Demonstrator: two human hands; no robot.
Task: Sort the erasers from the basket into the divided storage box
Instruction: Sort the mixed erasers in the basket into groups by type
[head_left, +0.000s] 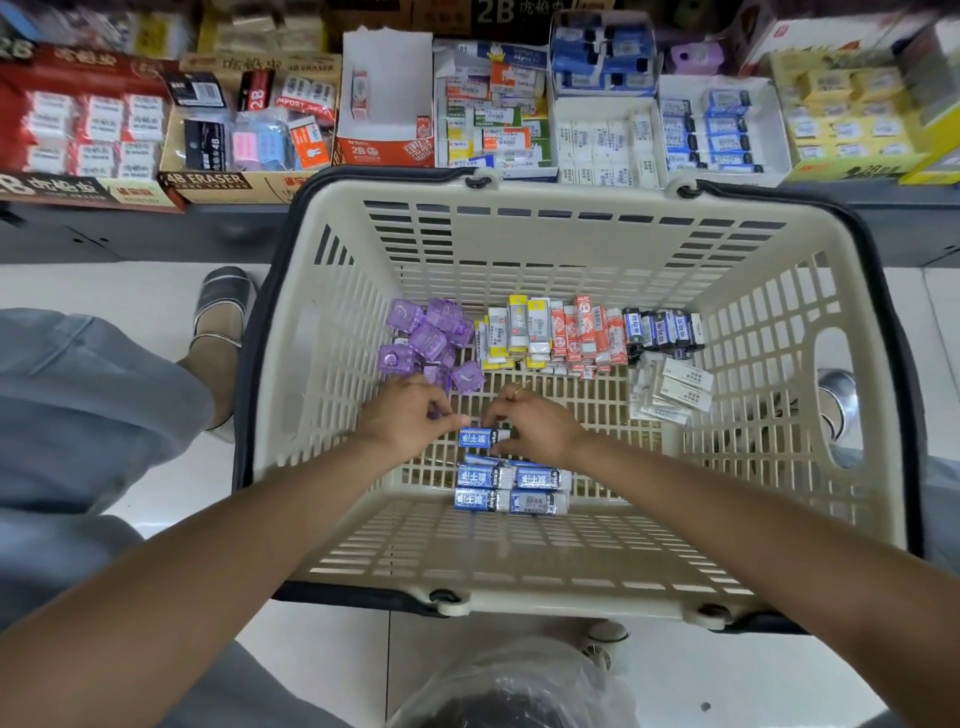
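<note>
A cream plastic basket (571, 228) with dark handles fills the middle of the head view. On its floor lie groups of erasers: purple cases (426, 343), yellow-and-white ones (514, 338), orange ones (587, 338), dark blue ones (662, 332), white ones (675, 389) and a near stack of blue-sleeved erasers (511, 486). My left hand (405, 415) and my right hand (535, 423) meet above that stack and together pinch one blue-sleeved eraser (478, 436) by its ends. The divided storage boxes (493, 119) stand on the shelf behind the basket.
The shelf behind holds several open eraser boxes: red ones (83, 130) at left, a 4B eraser carton (244, 130), a nearly bare 2B box (384, 104), white and blue packs (675, 135), yellow packs (841, 114). A person's leg and shoe (221, 317) stand left of the basket.
</note>
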